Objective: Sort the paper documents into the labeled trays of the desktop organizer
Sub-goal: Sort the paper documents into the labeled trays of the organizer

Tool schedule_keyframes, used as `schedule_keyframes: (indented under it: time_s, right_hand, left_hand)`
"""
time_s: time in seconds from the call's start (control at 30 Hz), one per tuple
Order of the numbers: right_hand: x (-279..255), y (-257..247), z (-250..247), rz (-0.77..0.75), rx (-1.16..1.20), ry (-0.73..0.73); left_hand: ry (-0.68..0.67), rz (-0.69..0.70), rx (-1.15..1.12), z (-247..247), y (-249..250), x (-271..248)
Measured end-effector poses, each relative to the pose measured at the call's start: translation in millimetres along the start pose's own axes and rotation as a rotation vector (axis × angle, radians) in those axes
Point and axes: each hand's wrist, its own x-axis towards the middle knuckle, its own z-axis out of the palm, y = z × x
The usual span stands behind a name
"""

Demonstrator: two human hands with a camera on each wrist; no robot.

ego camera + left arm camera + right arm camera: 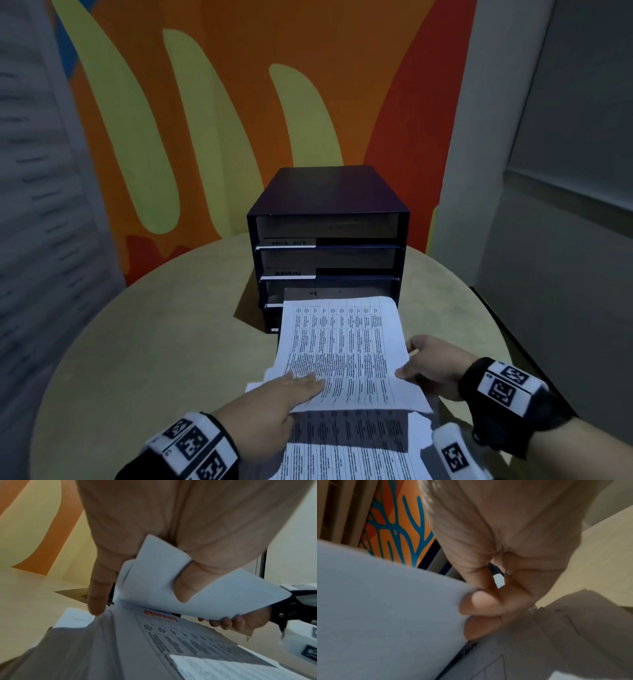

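Head cam first: I've got one printed sheet lifted off the paper stack at the near edge of the round table, its far edge reaching toward the lower trays of the dark organizer. So I'd call this the feeding step, sheet picked and lined up, not yet properly in a tray. My left hand has the near left part of the page, fingers laid flat on top; my right hand pinches the right edge. The page is white, packed with a table of small print, sagging a bit in the middle. The tray labels are too blurry to read, so I can't tell which slot it belongs in. Left wrist cam: the thumb sits under the sheet with the fingers above, so that hand is grasping it. A red word shows on the stack's top page, unreadable. Right wrist cam: fingertips curl under the sheet's blank underside, clamping the edge. Next move, I reckon, is keeping it flat and level while sliding it in so the floppy front edge doesn't catch.
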Motion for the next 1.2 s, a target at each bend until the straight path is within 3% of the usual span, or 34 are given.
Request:
schedule_keyframes:
  time_s: [0.23, 0.57, 0.63, 0.8, 1.0, 1.2]
  right_hand:
    - [-2, -4, 1, -0.170, 0.036, 0.106]
    - [30, -34, 11, -0.257, 0.063, 0.329]
    - [29, -41, 14, -0.273, -0.079, 0.308]
    - [17, -55, 22, -0.365, -0.798, 0.312]
    - [13, -59, 34, -0.592, -0.862, 0.252]
    - [32, -59, 42, -0.621, -0.858, 0.287]
  left_hand:
    - [0.092, -0.080, 0.174, -3, 14, -6]
    - [0.244, -0.183, 0.304, -26, 12, 31]
    - [0.257, -0.192, 0.297, -32, 5, 44]
    - [0.255, -0.201, 0.321, -49, 0, 68]
    - [0.330, -0.279, 0.413, -60, 0, 88]
    - [0.413, -0.302, 0.472, -69, 2, 105]
